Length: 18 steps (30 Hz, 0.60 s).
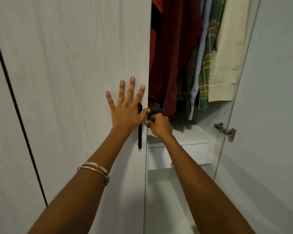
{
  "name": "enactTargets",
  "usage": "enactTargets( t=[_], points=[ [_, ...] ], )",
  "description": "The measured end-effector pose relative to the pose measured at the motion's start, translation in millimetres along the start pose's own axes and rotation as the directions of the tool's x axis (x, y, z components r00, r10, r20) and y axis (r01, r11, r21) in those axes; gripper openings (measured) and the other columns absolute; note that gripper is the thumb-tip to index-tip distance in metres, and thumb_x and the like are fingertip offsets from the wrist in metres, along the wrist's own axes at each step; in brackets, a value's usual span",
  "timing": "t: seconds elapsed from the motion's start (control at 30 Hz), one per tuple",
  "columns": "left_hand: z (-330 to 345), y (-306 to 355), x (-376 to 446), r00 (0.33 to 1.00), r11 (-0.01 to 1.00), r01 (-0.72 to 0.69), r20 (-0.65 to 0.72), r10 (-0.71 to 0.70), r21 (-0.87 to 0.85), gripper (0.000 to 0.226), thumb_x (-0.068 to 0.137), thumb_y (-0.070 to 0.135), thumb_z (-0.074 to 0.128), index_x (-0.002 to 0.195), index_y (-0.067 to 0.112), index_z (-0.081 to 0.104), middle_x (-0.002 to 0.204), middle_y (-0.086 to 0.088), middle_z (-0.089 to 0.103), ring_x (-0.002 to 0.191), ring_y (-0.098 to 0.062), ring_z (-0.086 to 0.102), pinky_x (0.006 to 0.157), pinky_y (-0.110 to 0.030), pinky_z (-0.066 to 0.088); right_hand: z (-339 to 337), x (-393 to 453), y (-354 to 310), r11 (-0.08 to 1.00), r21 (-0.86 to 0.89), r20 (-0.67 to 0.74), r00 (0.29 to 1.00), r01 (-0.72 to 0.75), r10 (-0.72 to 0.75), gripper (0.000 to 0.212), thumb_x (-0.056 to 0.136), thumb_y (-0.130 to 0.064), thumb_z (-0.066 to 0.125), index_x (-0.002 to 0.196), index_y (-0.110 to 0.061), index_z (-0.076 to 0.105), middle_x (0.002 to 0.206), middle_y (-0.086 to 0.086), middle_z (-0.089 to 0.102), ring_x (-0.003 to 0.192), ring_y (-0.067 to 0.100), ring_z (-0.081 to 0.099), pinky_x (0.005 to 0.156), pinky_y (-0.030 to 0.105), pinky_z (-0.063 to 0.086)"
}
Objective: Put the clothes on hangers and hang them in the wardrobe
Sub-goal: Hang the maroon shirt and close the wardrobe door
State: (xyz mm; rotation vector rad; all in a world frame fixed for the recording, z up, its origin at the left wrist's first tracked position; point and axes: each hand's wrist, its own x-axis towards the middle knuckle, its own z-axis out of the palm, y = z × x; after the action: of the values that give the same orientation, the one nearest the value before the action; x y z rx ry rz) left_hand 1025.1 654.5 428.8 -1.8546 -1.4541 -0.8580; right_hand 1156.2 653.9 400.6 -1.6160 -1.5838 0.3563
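At the far left, a closed pale wood-grain wardrobe door [66, 65] was seen, with a dark vertical gap between panels further left. Pressed flat against this door was the left hand [125, 108], fingers straight and spread, a ring worn on one finger and bangles [95, 171] on the forearm. The palm was laid partly over a slim black door handle [139, 132], whose long axis ran straight up and down near the door's free edge.

Just to the right, touching the left thumb, the right hand [159, 124] was curled at that door edge, its fingers closed around something dark; what exactly was pinched could not be told.

Directly above and to the right of both hands, the hung clothes were seen inside the open wardrobe: a dark red shirt [176, 56] nearest, then a green plaid shirt [208, 65], a thin blue patterned garment [199, 65] between them, and a cream garment [227, 56] furthest right. All hung lengthwise downward, hems just above the right hand, which was judged the nearer one for any reach.

Below them a white drawer unit [181, 152] was set. At the far right, the open door [269, 115] was held by a metal hinge [225, 130].
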Motion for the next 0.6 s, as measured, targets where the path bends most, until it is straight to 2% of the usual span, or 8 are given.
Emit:
enactTargets(
  t=[0.1,0.17,0.27,0.37,0.43,0.5,0.57,0.6],
  points=[
    [-11.0,23.0,-3.1,0.996,0.995,0.076,0.045,-0.073,-0.065,0.078,0.088,0.049,0.054,0.152,0.032,0.013,0.161,-0.004,-0.006,0.147,-0.033,-0.002,0.105,-0.071,-0.005,-14.3,-19.0,26.0,0.987,0.152,0.044,0.997,0.060,-0.067,0.014,0.090,-0.011,0.063,0.079,-0.011,0.072,0.082,0.001,0.071,0.085,0.021,0.068,0.083,0.046,0.056],
    [-19.0,47.3,-5.5,0.989,0.980,0.128,0.090,-0.116,-0.150,0.067,0.088,0.040,0.057,0.147,0.027,0.027,0.160,-0.007,0.003,0.147,-0.033,0.005,0.103,-0.072,-0.007,-35.1,-39.1,45.1,0.982,0.153,0.006,0.993,0.112,-0.115,0.013,0.090,-0.007,0.062,0.084,-0.006,0.073,0.080,0.002,0.072,0.078,0.015,0.069,0.080,0.040,0.057],
    [-28.4,90.8,-10.4,0.985,0.930,0.169,0.101,-0.143,-0.328,0.048,0.089,0.034,0.057,0.135,0.024,0.048,0.155,-0.008,0.023,0.144,-0.028,0.019,0.106,-0.069,-0.003,-79.3,-70.0,68.2,0.974,0.182,-0.128,0.986,0.132,-0.109,0.013,0.092,-0.010,0.062,0.091,-0.002,0.072,0.080,0.007,0.072,0.066,0.008,0.066,0.070,0.029,0.058],
    [-42.0,140.5,-12.8,0.994,0.834,0.104,0.071,-0.077,-0.542,0.033,0.089,0.028,0.059,0.120,0.020,0.061,0.141,-0.006,0.041,0.131,-0.027,0.038,0.110,-0.062,0.010,-135.4,-97.5,92.4,0.982,0.116,-0.371,0.923,0.152,-0.099,0.013,0.093,-0.015,0.062,0.092,-0.009,0.073,0.075,-0.001,0.071,0.071,0.014,0.068,0.073,0.037,0.059],
    [-53.7,177.0,-11.5,0.999,0.699,0.022,0.042,0.012,-0.715,0.026,0.088,0.025,0.061,0.113,0.018,0.066,0.125,-0.006,0.053,0.114,-0.026,0.053,0.104,-0.052,0.035,-177.2,-118.1,108.8,0.989,0.007,-0.585,0.803,0.149,-0.117,0.015,0.093,-0.017,0.060,0.092,-0.010,0.074,0.079,0.000,0.073,0.074,0.017,0.068,0.074,0.036,0.057],
    [-69.5,216.5,-10.8,0.997,0.521,-0.042,-0.003,0.076,-0.852,0.021,0.087,0.022,0.063,0.107,0.017,0.070,0.111,-0.005,0.062,0.097,-0.021,0.062,0.088,-0.036,0.051,-220.5,-141.7,122.6,0.975,-0.172,-0.794,0.566,0.142,-0.222,0.016,0.093,-0.016,0.058,0.092,-0.010,0.073,0.083,0.004,0.071,0.079,0.024,0.063,0.073,0.035,0.051],
    [-89.3,257.6,-13.2,0.996,0.336,-0.018,0.013,0.089,-0.942,0.016,0.087,0.018,0.065,0.101,0.016,0.072,0.101,0.000,0.067,0.084,-0.011,0.064,0.076,-0.015,0.050,-262.3,-162.2,142.1,0.930,-0.363,-0.881,0.306,0.052,-0.361,0.014,0.091,-0.013,0.059,0.094,-0.009,0.071,0.089,0.008,0.066,0.087,0.027,0.054,0.075,0.034,0.041],
    [-98.6,277.7,-14.8,0.995,0.247,0.042,0.064,0.082,-0.968,0.014,0.087,0.018,0.065,0.099,0.018,0.073,0.097,0.003,0.068,0.077,-0.006,0.062,0.070,-0.010,0.048,-281.7,-171.4,152.4,0.913,-0.407,-0.891,0.228,-0.014,-0.393,0.014,0.089,-0.012,0.060,0.098,-0.010,0.070,0.094,0.010,0.061,0.091,0.027,0.049,0.078,0.035,0.038]
  ],
)
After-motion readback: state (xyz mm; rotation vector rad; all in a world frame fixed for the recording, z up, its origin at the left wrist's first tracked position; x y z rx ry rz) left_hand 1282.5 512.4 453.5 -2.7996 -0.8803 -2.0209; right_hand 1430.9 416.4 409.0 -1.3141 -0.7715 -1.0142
